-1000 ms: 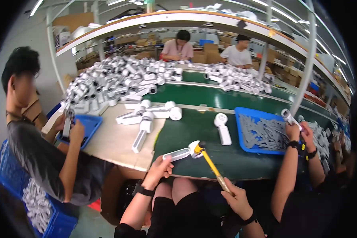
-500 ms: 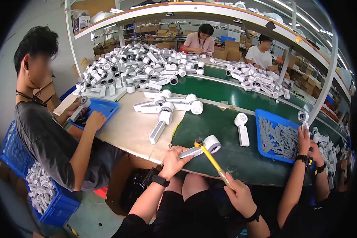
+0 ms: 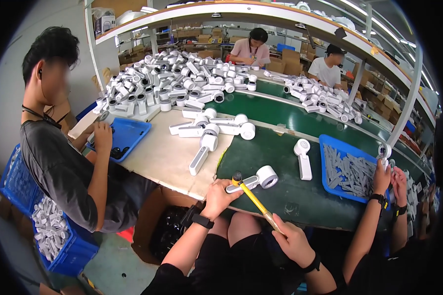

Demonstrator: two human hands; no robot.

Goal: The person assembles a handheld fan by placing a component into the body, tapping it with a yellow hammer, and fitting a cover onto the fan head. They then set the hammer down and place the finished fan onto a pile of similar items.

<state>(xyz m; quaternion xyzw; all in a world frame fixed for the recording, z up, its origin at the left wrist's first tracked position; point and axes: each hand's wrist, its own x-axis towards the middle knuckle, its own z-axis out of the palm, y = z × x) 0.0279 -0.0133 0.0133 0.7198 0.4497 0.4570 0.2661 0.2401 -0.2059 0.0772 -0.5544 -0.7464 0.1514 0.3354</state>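
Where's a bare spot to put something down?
The green mat is bare between the held gadget and the tray of grey strips, in front of the lone gadget. Cream board is bare between the left blue tray and the small gadget cluster. It's crowded at the big white pile and by the hammer.

Blue crate (image 3: 77, 250): small pale marks on its outer wall, too blurred for me to read
Shelf carton (image 3: 105, 22): dark print on its face, too small to make out
Green bench (image 3: 302, 201) and all else: no word or number I can read
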